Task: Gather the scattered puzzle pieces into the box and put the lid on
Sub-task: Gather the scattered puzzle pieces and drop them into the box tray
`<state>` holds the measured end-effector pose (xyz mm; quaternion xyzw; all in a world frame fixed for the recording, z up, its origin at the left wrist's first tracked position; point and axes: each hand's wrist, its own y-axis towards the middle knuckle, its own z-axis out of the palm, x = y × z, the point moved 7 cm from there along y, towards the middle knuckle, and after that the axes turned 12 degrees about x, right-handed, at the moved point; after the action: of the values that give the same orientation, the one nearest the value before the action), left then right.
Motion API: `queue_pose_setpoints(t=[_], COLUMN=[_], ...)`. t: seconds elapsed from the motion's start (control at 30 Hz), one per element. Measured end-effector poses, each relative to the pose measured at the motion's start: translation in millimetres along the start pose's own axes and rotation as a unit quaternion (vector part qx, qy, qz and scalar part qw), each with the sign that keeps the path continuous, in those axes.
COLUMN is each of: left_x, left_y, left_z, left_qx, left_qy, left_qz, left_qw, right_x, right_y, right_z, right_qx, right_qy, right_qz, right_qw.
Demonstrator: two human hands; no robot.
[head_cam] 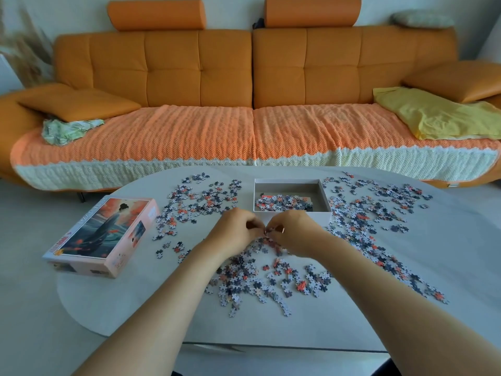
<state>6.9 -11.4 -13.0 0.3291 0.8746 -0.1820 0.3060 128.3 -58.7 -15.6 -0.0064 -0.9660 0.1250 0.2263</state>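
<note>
Forearms [173, 299], both bare, reach in from the near edge and converge over mid-table. Left hand [235, 232] and right hand [295, 231] meet fingertip to fingertip just near of the box. Fingers of both are curled in, pinching a small clump of pieces [271, 283] between them. Ring on one right finger. Pieces lie loose on the pale table [130, 308] in three broad drifts: one under and near of the hands, one left of the box, and one thick band on the right running far to near. Box [326, 198] is white and open, and sits at centre just far of the hands. A shallow heap of pieces lies inside against its near wall, far part of the floor bare. Lid [105, 232] lies picture side up at the table's left edge, well apart from the box. Beyond the table is an orange sofa [244, 77], with a knitted orange-and-cream throw [189, 137] over the seat. Yellow cloth [433, 115] at the right end. Orange cushion [78, 103] at the left end, a green patterned cloth [65, 132] tucked beneath it.
</note>
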Motion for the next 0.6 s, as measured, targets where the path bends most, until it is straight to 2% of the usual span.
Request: queue_pose_setpoints(t=[0.13,0.3,0.37,0.5,0.6], left_x=[-13,-29,-31,-32,-37], left_y=[13,41,54,74,77], left_z=[-24,-35,-28,-12,-7], left_qx=[-0.059,-0.148,-0.144,-0.094,-0.053], left_qy=[-0.095,-0.158,-0.139,-0.023,0.046], left_qz=[0.009,0.041,0.042,0.046,0.068], left_qw=[0.994,0.975,0.979,0.994,0.995], right_x=[-7,-23,-29,-42,-46], right_y=[-7,-2,6,16,13], right_z=[-37,-73,-70,-52,-55], right_qx=[-0.054,-0.213,-0.203,-0.090,-0.094], right_qy=[0.069,0.058,0.035,0.005,0.021], right_qz=[-0.008,-0.016,-0.010,0.014,0.016], right_qw=[0.996,0.975,0.978,0.996,0.995])
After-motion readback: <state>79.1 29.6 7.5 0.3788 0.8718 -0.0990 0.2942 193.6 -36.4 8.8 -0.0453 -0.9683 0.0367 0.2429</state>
